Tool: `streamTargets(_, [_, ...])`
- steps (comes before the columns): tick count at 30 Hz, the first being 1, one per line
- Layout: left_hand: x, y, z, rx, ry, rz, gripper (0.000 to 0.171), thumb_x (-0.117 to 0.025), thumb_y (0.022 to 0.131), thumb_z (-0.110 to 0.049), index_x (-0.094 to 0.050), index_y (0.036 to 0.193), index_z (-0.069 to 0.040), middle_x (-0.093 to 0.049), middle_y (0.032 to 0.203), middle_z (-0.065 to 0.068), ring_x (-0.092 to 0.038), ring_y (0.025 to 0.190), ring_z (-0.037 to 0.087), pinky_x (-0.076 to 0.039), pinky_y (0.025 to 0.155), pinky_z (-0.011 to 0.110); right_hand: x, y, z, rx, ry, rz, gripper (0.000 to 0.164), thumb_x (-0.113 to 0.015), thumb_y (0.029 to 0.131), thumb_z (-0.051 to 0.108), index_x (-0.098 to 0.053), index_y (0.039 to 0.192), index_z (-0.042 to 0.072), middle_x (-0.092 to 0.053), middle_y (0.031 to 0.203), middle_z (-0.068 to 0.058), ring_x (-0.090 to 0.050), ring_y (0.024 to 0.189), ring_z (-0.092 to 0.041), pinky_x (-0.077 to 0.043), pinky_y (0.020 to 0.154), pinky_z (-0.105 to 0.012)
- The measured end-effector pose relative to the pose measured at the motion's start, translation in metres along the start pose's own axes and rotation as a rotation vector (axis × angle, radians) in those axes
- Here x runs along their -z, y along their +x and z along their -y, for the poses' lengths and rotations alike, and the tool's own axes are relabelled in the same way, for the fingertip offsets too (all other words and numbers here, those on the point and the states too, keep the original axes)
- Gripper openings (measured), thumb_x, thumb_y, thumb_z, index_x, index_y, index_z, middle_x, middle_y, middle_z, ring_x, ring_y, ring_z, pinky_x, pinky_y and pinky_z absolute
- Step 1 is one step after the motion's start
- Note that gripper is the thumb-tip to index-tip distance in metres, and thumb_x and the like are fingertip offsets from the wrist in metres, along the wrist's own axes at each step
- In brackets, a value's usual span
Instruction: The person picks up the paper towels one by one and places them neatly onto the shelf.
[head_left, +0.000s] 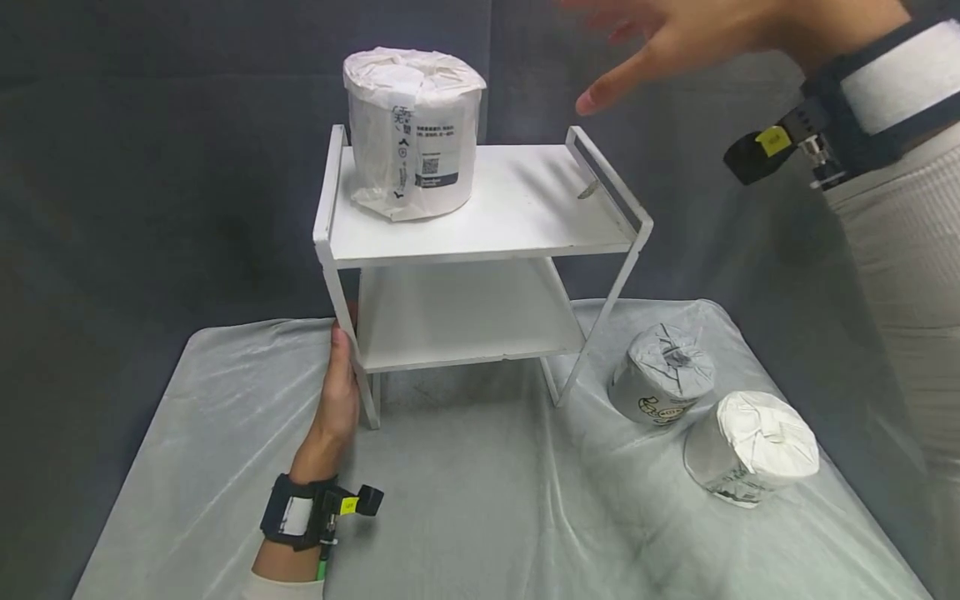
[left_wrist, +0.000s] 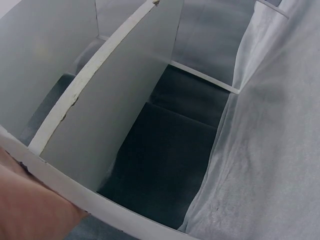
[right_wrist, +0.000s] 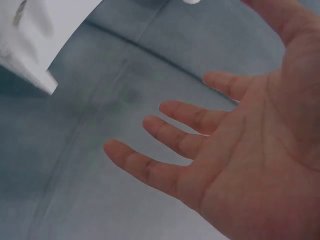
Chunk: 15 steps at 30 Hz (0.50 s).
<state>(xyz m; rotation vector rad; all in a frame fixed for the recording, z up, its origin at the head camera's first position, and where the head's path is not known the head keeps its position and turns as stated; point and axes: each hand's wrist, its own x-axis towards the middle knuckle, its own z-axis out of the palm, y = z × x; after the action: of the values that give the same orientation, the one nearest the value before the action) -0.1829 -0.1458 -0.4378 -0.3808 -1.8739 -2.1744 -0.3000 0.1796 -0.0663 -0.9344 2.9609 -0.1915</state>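
Note:
A white two-tier shelf rack (head_left: 525, 217) stands on the cloth-covered table. On the left side of its top tier sits a large paper-wrapped toilet roll (head_left: 420, 133), upright, with a printed label in front. My left hand (head_left: 337, 408) grips the rack's left front leg at about the height of the lower tier; its fingers are mostly hidden behind the leg. In the left wrist view part of that hand (left_wrist: 32, 205) shows against the white frame. My right hand (head_left: 675, 37) is raised above the rack's right end, fingers spread and palm empty in the right wrist view.
Two more wrapped toilet rolls stand on the table to the right of the rack, a greyish one (head_left: 663, 375) and, nearer, a white one (head_left: 753, 450). The pale cloth (head_left: 465, 508) has folds. A dark curtain (head_left: 187, 167) hangs behind the table.

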Motion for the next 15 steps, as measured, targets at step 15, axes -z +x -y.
streamTargets(15, [0.000, 0.000, 0.001, -0.020, -0.021, -0.010, 0.077, -0.017, 0.114, -0.050, 0.010, 0.168, -0.003, 0.007, 0.175, 0.020, 0.011, 0.162, 0.032, 0.012, 0.128, 0.050, -0.017, -0.036, -0.044, -0.206, -0.032, 0.214, 0.120, -0.078, 0.095, 0.050, 0.011, 0.170, 0.021, 0.008, 0.177, -0.020, 0.003, 0.161, -0.049, -0.012, 0.120, -0.078])
